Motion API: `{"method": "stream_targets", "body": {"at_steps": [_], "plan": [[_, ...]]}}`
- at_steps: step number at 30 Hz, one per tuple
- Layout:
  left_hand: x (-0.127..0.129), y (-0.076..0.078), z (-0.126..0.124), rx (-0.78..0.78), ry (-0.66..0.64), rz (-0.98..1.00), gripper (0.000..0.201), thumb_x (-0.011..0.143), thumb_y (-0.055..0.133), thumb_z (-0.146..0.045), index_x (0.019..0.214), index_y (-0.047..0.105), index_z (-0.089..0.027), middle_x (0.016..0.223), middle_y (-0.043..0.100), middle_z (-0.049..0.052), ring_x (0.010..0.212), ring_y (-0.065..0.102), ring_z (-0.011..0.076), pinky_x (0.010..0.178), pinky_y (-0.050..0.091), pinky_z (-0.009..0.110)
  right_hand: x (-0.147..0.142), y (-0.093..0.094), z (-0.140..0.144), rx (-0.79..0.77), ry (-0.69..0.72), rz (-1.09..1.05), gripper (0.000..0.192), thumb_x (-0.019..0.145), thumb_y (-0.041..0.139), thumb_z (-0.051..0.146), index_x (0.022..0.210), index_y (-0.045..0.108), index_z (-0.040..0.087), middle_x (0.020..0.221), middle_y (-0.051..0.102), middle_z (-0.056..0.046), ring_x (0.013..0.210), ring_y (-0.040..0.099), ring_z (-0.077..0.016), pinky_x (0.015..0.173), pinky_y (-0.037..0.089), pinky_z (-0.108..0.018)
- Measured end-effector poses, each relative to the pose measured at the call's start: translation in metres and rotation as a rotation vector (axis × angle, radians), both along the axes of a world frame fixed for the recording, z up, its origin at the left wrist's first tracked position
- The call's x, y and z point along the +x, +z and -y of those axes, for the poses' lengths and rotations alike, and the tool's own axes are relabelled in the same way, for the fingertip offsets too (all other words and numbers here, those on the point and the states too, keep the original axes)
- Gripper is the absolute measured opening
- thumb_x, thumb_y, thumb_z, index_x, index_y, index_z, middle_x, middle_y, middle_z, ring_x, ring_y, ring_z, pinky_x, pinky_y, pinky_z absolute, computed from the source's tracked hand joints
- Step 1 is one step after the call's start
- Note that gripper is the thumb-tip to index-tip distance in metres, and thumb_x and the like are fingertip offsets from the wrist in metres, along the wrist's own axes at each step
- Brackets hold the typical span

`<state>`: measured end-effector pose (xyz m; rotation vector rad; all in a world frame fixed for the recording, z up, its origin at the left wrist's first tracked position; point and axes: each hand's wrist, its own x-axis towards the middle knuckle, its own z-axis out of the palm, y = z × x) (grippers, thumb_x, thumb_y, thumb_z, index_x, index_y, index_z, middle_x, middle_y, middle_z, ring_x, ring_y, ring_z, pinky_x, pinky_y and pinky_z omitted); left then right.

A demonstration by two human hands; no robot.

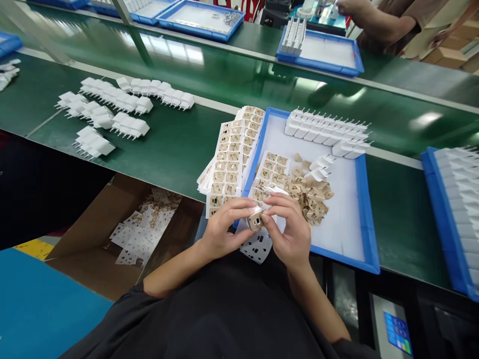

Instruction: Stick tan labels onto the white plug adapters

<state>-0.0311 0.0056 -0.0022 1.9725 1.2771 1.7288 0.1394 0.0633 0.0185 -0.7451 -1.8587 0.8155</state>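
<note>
Between my two hands is a white plug charger (256,219) with a tan sticker on its port end, turned up toward me. My left hand (224,227) grips the charger from the left, thumb below and fingers above. My right hand (288,229) pinches at the sticker's right edge with thumb and forefinger. Beneath them lies a sticker sheet (275,167) on the blue tray (364,209), its lower part hanging over the front edge. A heap of peeled tan sticker pieces (314,199) lies right of my right hand, beside two loose white chargers (320,168).
More sticker sheets (226,164) are stacked left of the tray. Rows of white chargers (325,129) stand at its back, others (112,99) on the green bench at left. A cardboard box (93,239) with scraps sits below. Across the bench, a person's arm (389,30) shows.
</note>
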Motion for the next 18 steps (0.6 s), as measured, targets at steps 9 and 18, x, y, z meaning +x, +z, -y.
{"method": "stream_targets", "body": {"at_steps": [9,18], "plan": [[0.004,0.003,-0.002,0.029,0.011,-0.029,0.042,0.085,0.078,-0.017,0.122,0.059,-0.022,0.114,0.072,0.011,0.111,0.071,0.0233,0.098,0.059,0.045,0.006,-0.006,0.004,-0.121,0.051,-0.080,0.020,0.090,0.068,0.019,0.106,0.067,0.030,0.106,0.067,-0.006,0.105,0.064,-0.0249,0.093,0.053,-0.046],[0.007,-0.005,-0.004,0.122,0.058,-0.111,0.041,0.085,0.076,-0.013,0.121,0.060,-0.023,0.113,0.071,0.008,0.113,0.068,0.0224,0.101,0.058,0.047,-0.014,-0.013,0.014,-0.575,0.111,-0.422,0.007,0.088,0.069,0.023,0.093,0.069,0.028,0.105,0.064,-0.003,0.105,0.064,-0.0204,0.092,0.055,-0.037]]}}
